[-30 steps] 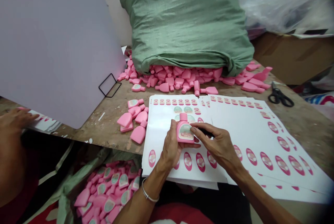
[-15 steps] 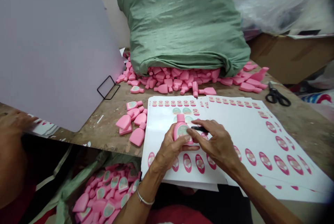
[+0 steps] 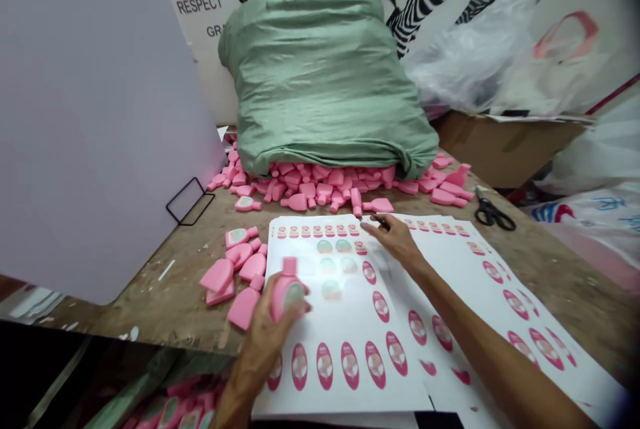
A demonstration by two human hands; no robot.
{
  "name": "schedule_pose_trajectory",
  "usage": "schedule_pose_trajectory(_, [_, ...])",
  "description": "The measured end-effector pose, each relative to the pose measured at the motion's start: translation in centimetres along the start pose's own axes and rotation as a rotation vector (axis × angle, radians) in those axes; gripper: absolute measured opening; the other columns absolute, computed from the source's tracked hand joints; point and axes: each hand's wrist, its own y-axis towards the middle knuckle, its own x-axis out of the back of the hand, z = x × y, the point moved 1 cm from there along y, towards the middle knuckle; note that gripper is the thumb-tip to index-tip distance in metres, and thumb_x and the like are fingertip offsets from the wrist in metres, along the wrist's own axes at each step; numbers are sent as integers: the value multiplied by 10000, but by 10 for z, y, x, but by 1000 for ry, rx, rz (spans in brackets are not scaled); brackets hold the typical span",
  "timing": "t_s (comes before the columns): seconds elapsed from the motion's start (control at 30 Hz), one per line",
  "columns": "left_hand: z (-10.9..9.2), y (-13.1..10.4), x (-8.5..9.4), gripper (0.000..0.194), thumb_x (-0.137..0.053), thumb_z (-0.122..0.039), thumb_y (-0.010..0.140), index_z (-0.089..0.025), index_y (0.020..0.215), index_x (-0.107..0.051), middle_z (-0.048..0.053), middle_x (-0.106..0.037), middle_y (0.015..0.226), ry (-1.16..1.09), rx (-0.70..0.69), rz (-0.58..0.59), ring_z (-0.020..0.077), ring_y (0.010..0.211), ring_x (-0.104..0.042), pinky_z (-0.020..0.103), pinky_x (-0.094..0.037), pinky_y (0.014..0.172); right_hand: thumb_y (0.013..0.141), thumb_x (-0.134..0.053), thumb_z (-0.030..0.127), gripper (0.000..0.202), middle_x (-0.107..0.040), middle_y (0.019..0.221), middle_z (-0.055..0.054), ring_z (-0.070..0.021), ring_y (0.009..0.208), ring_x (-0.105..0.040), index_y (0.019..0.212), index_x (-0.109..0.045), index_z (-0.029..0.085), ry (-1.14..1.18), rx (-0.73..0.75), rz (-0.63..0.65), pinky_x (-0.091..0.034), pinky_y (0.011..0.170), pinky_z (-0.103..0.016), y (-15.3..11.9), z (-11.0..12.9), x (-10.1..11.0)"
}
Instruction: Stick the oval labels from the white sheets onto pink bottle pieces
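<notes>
Wooden bench strewn with pink bottles: my left hand has carried the labelled bottle off leftward, fingers wrapped round it, while my right hand has let go and reaches up the sticker sheet, fingers loose, towards the unlabelled heap.

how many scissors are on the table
1: the black-handled scissors lie on the wooden table, right of the sticker sheets and the pink bottle pile. Others could be hidden under the sack.
</notes>
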Motion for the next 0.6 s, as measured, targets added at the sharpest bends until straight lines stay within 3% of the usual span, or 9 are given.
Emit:
schedule_pose_trajectory(0.1, [6, 22, 43, 438, -512, -537, 810, -203, 1094, -521, 96, -676, 923, 349, -84, -373, 263, 862, -645, 382, -487, 784, 725, -581, 578, 499, -676, 772, -104, -238, 751, -619, 942, -704, 146, -144, -73, -73, -412, 604, -308, 50, -9, -8])
schedule_pose_trajectory(0.2, [8, 41, 71, 447, -397, -517, 862, -183, 1131, -522, 141, -653, 993, 699, -112, -508, 321, 978, -609, 459, -465, 831, 725, -593, 520, 438, -688, 795, -160, -273, 767, -634, 860, -726, 125, -200, -116, -92, -397, 591, -319, 75, -5, -22])
schedule_pose_trajectory(0.27, [4, 47, 79, 508, -420, -484, 850, -126, 1202, -492, 202, -584, 1159, 853, -188, -569, 359, 1130, -527, 510, -421, 913, 745, -576, 474, 417, -691, 803, -180, -279, 768, -641, 870, -724, 105, -228, -126, -100, -398, 589, -320, 79, 0, -23])
schedule_pose_trajectory(0.37, [-8, 45, 72, 630, -514, -451, 803, -73, 1298, -412, 243, -414, 1362, 875, -398, -655, 360, 1281, -375, 524, -317, 1036, 765, -563, 440, 387, -697, 843, -172, -280, 795, -641, 899, -713, 109, -258, -91, -86, -415, 621, -327, 67, 5, -8])
schedule_pose_trajectory(0.4, [-13, 44, 65, 601, -524, -446, 804, -99, 1286, -435, 218, -430, 1356, 802, -423, -612, 341, 1268, -394, 506, -324, 1039, 762, -577, 428, 366, -701, 880, -150, -269, 818, -638, 928, -706, 129, -260, -39, -67, -423, 648, -322, 58, 8, 1])
schedule_pose_trajectory(0.47, [-22, 42, 46, 459, -527, -445, 819, -171, 1187, -532, 142, -542, 1251, 543, -350, -381, 282, 1157, -508, 440, -404, 984, 749, -618, 388, 322, -698, 963, -87, -227, 865, -627, 993, -684, 187, -248, 179, 6, -431, 716, -297, 34, 17, 20])
schedule_pose_trajectory(0.53, [-27, 41, 22, 400, -554, -456, 812, -176, 1096, -589, 117, -608, 1146, 228, -150, -16, 248, 1049, -582, 381, -469, 897, 763, -621, 335, 282, -686, 982, -67, -206, 871, -610, 1009, -665, 203, -235, 571, 134, -433, 754, -296, 0, 34, 35])
schedule_pose_trajectory(0.6, [-27, 37, -2, 403, -597, -450, 795, -163, 1078, -612, 119, -637, 1094, -5, 39, 341, 231, 981, -618, 339, -497, 823, 799, -590, 282, 194, -677, 915, -57, -191, 835, -592, 966, -667, 219, -243, 839, 300, -432, 749, -301, -35, 52, 45])
